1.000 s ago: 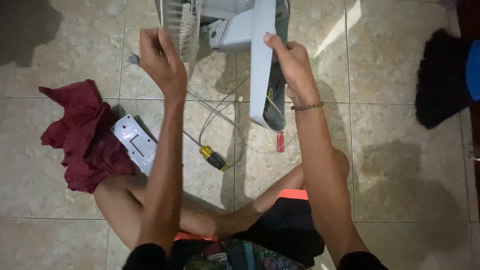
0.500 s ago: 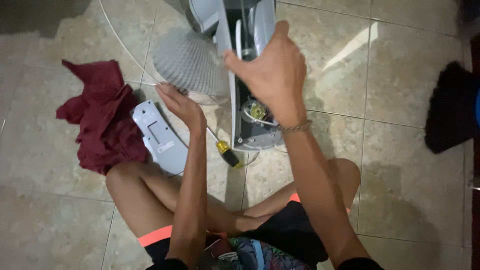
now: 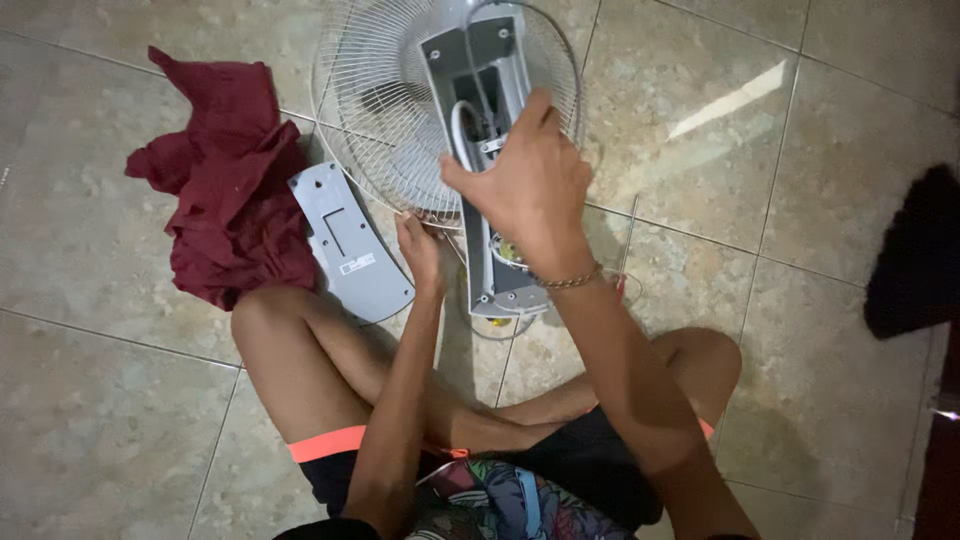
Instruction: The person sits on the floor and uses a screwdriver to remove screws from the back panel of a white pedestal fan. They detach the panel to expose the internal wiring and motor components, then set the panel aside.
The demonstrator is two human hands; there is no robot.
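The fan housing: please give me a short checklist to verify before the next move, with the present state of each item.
1. Right hand grips the open fan housing: ok.
2. Left hand steadies the wire grille at its lower rim: ok.
3. Removed grey cover lies apart on the floor: ok.
4. White cable inside free of fingers: cannot tell.
5. Red cloth lies apart from the grille: not ok, they touch.

The person's arms and legs were bare, without sleeves. A thin beaded bracelet [image 3: 568,281] circled the right wrist. Black shorts [image 3: 560,470] with a bright orange hem [image 3: 325,443] were worn below a multicoloured patterned top [image 3: 500,505].
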